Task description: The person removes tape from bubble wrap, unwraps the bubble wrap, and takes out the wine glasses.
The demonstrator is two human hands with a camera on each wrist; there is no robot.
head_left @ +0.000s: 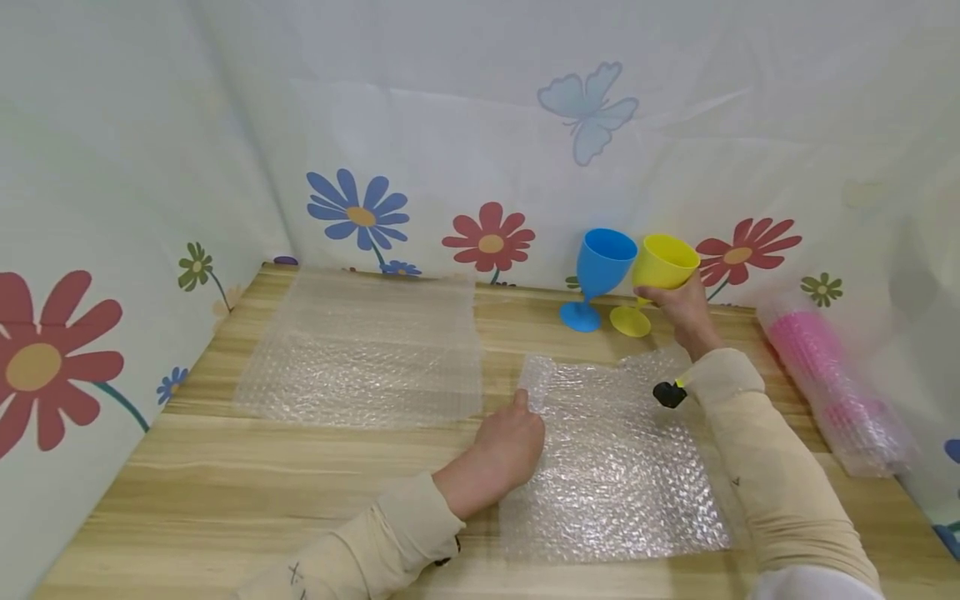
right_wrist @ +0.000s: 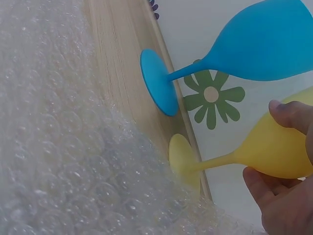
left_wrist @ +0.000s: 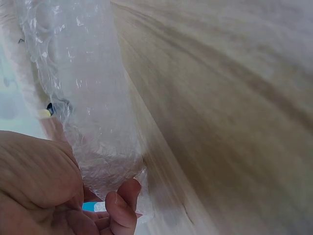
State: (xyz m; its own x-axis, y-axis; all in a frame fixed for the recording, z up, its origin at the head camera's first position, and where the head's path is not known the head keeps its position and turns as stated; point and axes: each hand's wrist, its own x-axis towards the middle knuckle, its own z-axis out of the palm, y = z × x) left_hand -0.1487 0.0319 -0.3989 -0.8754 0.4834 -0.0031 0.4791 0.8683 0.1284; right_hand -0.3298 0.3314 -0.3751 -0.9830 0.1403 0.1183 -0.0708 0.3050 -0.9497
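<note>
My right hand (head_left: 686, 313) grips the bowl of a yellow plastic goblet (head_left: 664, 258), thumb on one side and fingers on the other. In the right wrist view the yellow goblet's foot (right_wrist: 182, 155) is partly covered by bubble wrap. A blue goblet (head_left: 604, 260) stands upright just left of it, by the back wall. My left hand (head_left: 501, 446) pinches the left edge of a sheet of bubble wrap (head_left: 600, 467) near its far corner. In the left wrist view the thumb and fingers (left_wrist: 122, 210) are curled at that edge of the wrap.
Another flat bubble wrap sheet (head_left: 367, 358) lies on the wooden table (head_left: 225, 492) at the back left. Along the right edge rests a bubble-wrapped pink bundle (head_left: 828, 383). A flower-printed white sheet (head_left: 450, 125) encloses the table's back and sides.
</note>
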